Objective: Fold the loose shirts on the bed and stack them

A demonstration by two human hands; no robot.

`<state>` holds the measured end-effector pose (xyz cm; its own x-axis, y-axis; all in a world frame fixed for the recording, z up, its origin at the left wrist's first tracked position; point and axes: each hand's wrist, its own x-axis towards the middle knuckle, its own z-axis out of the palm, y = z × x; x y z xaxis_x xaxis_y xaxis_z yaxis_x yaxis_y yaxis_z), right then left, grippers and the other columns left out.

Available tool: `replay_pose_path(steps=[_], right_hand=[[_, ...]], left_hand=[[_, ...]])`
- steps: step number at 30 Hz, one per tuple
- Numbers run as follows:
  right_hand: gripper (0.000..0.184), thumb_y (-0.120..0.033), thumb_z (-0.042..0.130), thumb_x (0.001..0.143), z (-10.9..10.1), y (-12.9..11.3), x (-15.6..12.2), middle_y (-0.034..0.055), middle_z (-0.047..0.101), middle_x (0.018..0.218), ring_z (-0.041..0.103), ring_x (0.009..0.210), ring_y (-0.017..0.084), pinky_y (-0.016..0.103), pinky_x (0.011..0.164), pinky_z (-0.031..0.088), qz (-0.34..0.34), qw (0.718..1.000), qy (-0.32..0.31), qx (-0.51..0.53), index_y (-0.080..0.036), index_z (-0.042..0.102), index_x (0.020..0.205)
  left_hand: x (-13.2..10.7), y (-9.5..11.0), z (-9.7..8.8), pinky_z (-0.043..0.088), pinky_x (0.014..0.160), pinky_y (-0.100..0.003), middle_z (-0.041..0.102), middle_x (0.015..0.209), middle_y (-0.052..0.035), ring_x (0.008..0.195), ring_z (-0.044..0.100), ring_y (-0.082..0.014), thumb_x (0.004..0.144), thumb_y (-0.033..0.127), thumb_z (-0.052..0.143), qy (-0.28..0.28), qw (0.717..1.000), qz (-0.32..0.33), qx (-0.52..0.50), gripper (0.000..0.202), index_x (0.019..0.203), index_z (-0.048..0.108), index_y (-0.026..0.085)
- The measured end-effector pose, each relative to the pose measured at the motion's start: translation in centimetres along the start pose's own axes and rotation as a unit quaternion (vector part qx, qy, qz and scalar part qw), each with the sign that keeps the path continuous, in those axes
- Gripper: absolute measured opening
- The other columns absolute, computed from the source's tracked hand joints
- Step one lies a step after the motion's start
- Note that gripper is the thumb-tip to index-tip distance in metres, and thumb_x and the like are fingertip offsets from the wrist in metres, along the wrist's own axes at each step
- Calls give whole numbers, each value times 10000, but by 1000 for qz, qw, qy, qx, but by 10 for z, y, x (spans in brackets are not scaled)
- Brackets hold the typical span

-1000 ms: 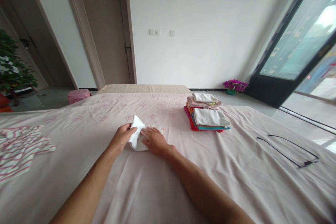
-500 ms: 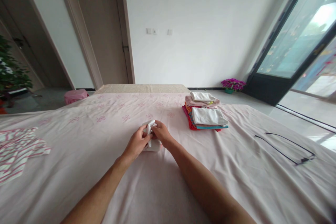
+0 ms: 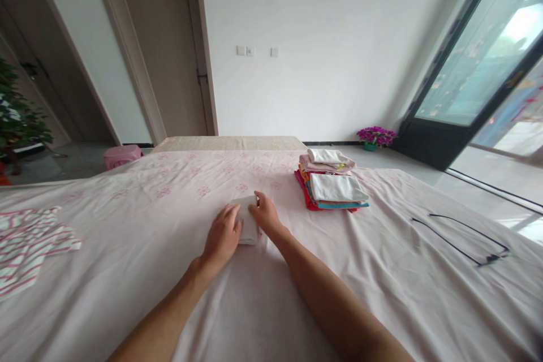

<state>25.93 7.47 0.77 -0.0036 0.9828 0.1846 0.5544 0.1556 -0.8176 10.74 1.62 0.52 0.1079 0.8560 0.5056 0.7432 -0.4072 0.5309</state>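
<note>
A small white cloth (image 3: 248, 229), folded into a flat rectangle, lies on the pink bedsheet in front of me. My left hand (image 3: 222, 232) rests along its left side, with the fingers laid out flat on the cloth. On the opposite side my right hand (image 3: 265, 213) holds the cloth's far right edge, its thumb on top and its index finger at the corner. The other right fingers are mostly out of sight.
A stack of folded clothes (image 3: 335, 186) stands to the right, white pieces on top. Farther right lie black-framed glasses (image 3: 479, 263). A red-striped white garment (image 3: 31, 243) is spread at the left. The bedsheet (image 3: 237, 305) is wrinkled.
The raised white flap both hands were pinching has been laid down, so the cloth is now flat. My left fingers have spread onto it; my right hand has shifted slightly to the right.
</note>
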Motion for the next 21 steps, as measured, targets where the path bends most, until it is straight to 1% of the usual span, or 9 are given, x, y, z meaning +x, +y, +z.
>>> replay_pose_path(steps=[3, 5, 7, 9, 12, 14, 17, 19, 21], right_hand=[[637, -246, 547, 797, -6, -3, -4, 130, 621, 1263, 597, 1120, 256, 373, 969, 440, -2, 995, 4, -96, -172, 467, 1425], [625, -268, 538, 818, -9, -4, -6, 144, 580, 1314, 586, 1146, 276, 391, 960, 440, -3, 988, 0, -152, -184, 459, 1432], [598, -282, 525, 841, -13, -4, -8, 142, 577, 1299, 589, 1139, 283, 395, 934, 444, 8, 981, -8, -193, -205, 457, 1430], [579, -290, 521, 859, -15, -3, -8, 134, 582, 1274, 583, 1144, 276, 385, 927, 438, 17, 976, -13, -216, -218, 452, 1429], [568, -316, 528, 875, -17, -3, -8, 136, 578, 1270, 576, 1149, 271, 374, 918, 431, 16, 973, -17, -228, -217, 445, 1428], [560, -339, 525, 885, -18, -3, -8, 141, 574, 1275, 580, 1138, 272, 373, 898, 436, 12, 974, -18, -228, -208, 447, 1424], [536, -339, 519, 887, -20, -3, -9, 134, 584, 1263, 593, 1116, 266, 365, 879, 440, 11, 974, -16, -226, -207, 472, 1405], [526, -330, 522, 880, -20, -4, -10, 123, 598, 1247, 601, 1104, 259, 359, 881, 440, 11, 975, -14, -221, -214, 492, 1392], [518, -319, 524, 875, -21, -4, -11, 114, 611, 1237, 614, 1077, 249, 354, 882, 442, 11, 978, -11, -208, -220, 511, 1383]], left_hand=[[-12, -1, 15, 328, 1155, -511, 496, 1466, -192, 1421, 375, -328, 940, 307, 461, -48, 994, 54, 77, 493, 1386, 516, 104], [-18, 2, 21, 287, 1155, -568, 442, 1514, -183, 1449, 312, -364, 951, 383, 464, -66, 989, 70, 114, 536, 1431, 482, 144], [-21, 5, 23, 262, 1147, -605, 416, 1536, -167, 1459, 281, -381, 951, 420, 466, -73, 986, 67, 134, 556, 1460, 454, 195], [-22, 6, 24, 259, 1141, -615, 403, 1545, -161, 1465, 266, -386, 943, 421, 483, -81, 986, 58, 132, 568, 1473, 437, 222], [-19, -1, 24, 280, 1152, -574, 388, 1549, -173, 1467, 268, -369, 932, 400, 500, -75, 993, 42, 84, 557, 1448, 467, 194], [-15, -9, 24, 295, 1162, -531, 416, 1525, -183, 1456, 305, -337, 935, 364, 482, -35, 999, 11, 31, 520, 1411, 496, 158], [-7, -19, 21, 330, 1151, -485, 503, 1444, -194, 1398, 411, -303, 888, 281, 524, 19, 996, -70, -52, 516, 1381, 500, 129], [-1, -22, 17, 357, 1133, -459, 541, 1405, -192, 1350, 473, -299, 821, 253, 608, 18, 985, -135, -107, 582, 1378, 492, 130], [4, -21, 13, 400, 1093, -436, 559, 1383, -200, 1292, 532, -298, 769, 253, 675, 2, 965, -203, -168, 659, 1383, 473, 121]])
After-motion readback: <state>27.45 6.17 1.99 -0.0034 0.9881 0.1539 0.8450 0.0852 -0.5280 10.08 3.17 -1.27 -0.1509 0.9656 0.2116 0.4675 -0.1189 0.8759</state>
